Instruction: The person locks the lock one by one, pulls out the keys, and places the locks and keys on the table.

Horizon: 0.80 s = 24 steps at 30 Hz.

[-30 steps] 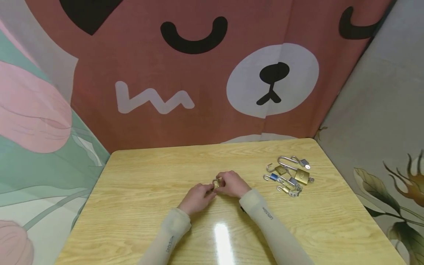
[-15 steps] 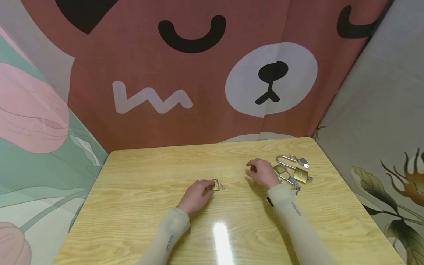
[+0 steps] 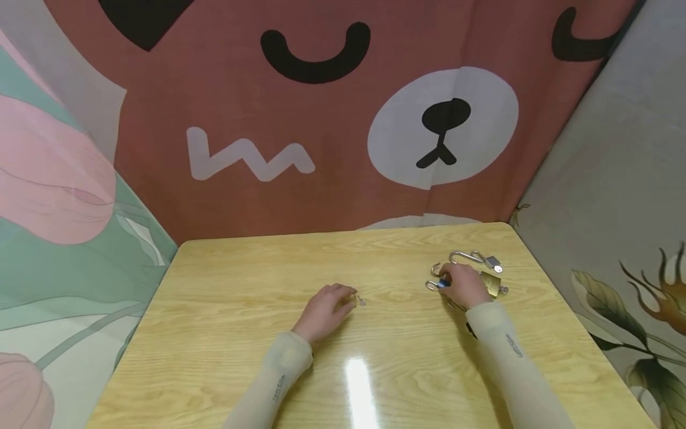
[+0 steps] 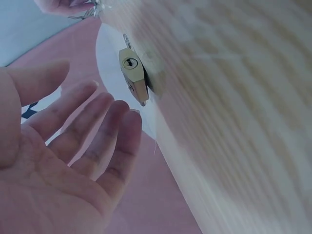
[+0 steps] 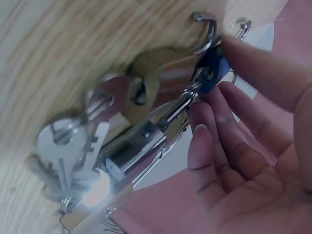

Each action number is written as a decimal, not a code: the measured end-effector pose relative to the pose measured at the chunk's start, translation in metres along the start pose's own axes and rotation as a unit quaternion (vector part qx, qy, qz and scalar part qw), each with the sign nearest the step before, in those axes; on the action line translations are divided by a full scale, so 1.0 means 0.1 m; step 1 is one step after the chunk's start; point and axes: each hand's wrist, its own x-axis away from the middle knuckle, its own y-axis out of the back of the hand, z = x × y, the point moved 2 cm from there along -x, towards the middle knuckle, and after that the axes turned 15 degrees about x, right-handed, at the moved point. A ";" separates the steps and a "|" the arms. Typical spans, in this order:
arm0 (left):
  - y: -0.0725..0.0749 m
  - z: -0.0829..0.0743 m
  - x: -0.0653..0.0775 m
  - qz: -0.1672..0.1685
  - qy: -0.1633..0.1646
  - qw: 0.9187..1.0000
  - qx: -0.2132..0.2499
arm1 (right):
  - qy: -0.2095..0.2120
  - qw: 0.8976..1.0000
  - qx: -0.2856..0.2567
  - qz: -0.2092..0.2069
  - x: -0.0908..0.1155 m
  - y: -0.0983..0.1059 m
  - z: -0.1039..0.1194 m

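My left hand (image 3: 324, 314) is held beside a small brass padlock, fingers extended and holding nothing. In the left wrist view that brass padlock (image 4: 135, 80) rests on the table with its keyhole showing, a little apart from the fingertips. In the head view the hand mostly hides it, and only its key (image 3: 361, 302) shows well. At the lock pile, my right hand (image 3: 465, 285) pinches a small blue padlock (image 5: 214, 70) between thumb and fingers. Its shackle (image 3: 431, 286) stands unlatched, pointing left. Brass and silver padlocks lie right against this hand, partly hidden by it.
A large brass padlock (image 3: 490, 285) with a long shackle lies right of the right hand, and a small grey padlock (image 3: 493, 262) behind it. Silver keys (image 5: 61, 146) on rings hang among the locks. A patterned cloth backdrop (image 3: 321, 208) rises behind the table's (image 3: 241, 268) far edge.
My right hand has left the small brass padlock and moved right to the pile, taking hold of the blue padlock. My left hand has let go of the brass padlock, its fingers now straighter.
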 end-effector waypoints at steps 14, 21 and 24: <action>0.01 -0.06 -0.02 -0.015 0.001 0.999 0.028 | 0.026 0.999 0.014 -0.041 -0.01 0.05 0.19; 0.02 -0.09 -0.05 -0.026 0.003 0.998 0.060 | 0.111 0.990 -0.003 -0.089 -0.03 0.19 0.72; 0.02 -0.09 -0.05 -0.032 0.013 0.996 0.087 | 0.153 0.984 -0.012 -0.088 -0.05 0.20 1.00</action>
